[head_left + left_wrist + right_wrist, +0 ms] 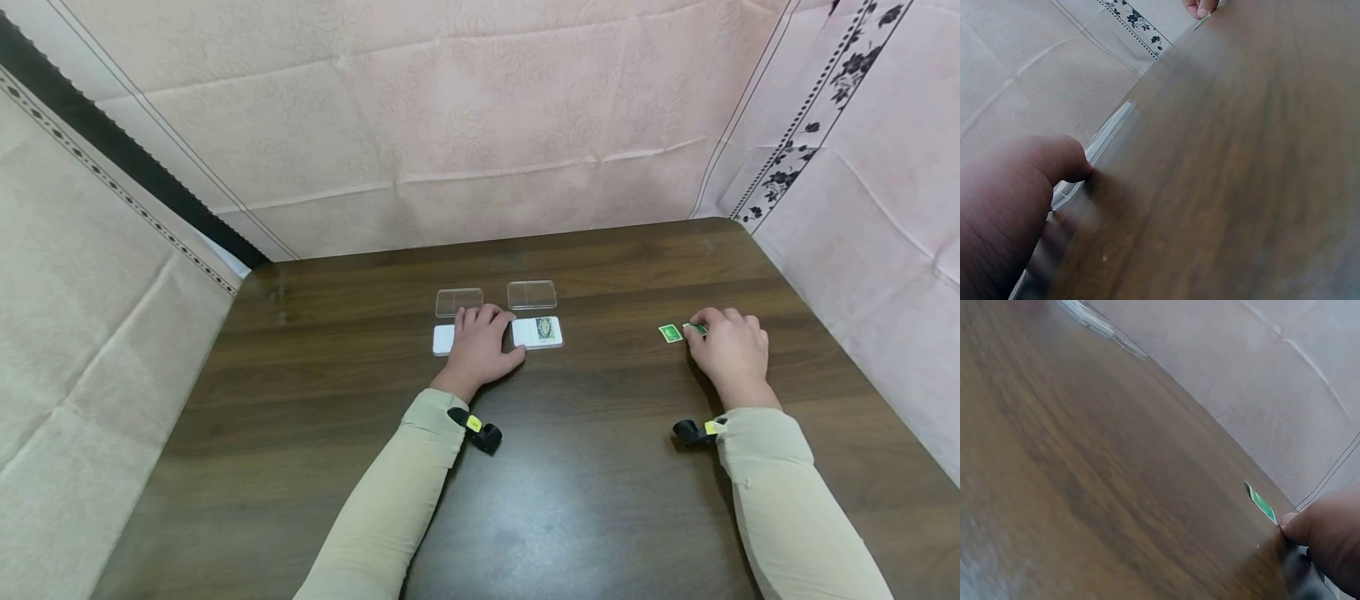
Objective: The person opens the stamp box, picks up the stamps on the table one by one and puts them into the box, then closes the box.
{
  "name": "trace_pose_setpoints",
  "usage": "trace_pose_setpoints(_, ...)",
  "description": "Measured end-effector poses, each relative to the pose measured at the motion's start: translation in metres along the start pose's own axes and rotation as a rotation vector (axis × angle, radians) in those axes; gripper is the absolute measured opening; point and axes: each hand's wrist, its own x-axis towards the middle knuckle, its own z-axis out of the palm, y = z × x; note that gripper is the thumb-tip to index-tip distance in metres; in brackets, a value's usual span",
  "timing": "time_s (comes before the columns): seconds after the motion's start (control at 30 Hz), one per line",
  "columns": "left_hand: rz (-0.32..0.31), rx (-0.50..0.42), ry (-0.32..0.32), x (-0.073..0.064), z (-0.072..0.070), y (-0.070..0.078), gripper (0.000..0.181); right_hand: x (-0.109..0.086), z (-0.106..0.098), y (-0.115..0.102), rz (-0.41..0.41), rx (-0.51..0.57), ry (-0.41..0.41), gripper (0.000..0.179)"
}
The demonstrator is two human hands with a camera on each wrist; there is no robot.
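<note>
Left hand (478,346) lies flat, fingers straight, across the white cards (536,332) at the middle of the dark table (570,500), covering the gap between the two. Right hand (731,346), off to the right, has its fingertips curled down onto a small green card (695,329), with a second green card (671,333) just left of it. These look thin, light and slick on the polished wood, so probably best slid to an edge or lifted by a corner. Two clear lids (532,294) sit just beyond the white cards. The left white card is mostly hidden; the print on the right one is too small to read. Both wrist views are blurred.
</note>
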Motion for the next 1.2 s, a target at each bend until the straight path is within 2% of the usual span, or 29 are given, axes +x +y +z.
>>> trace_pose_setpoints(0.2, 0.002, -0.005, 0.005, -0.0004, -0.0003, -0.0002, 0.059, -0.0003, 0.0017, -0.0012, -0.002, 0.03, 0.009, 0.026)
trace_pose_setpoints(0.53, -0.003, 0.0, 0.004, -0.0001, 0.0017, -0.0007, 0.059, 0.0012, 0.0052, 0.0033, -0.018, 0.137, 0.045, 0.024)
trace_pose_setpoints(0.83, 0.002, -0.007, 0.011, 0.0009, 0.0027, -0.0008, 0.058, 0.0023, 0.0052, 0.0043, -0.058, 0.183, 0.078, 0.019)
trace_pose_setpoints(1.2, 0.002, -0.012, 0.013, 0.0007, 0.0021, -0.0004, 0.058, 0.0035, 0.0065, 0.005, -0.058, 0.217, 0.06, 0.018)
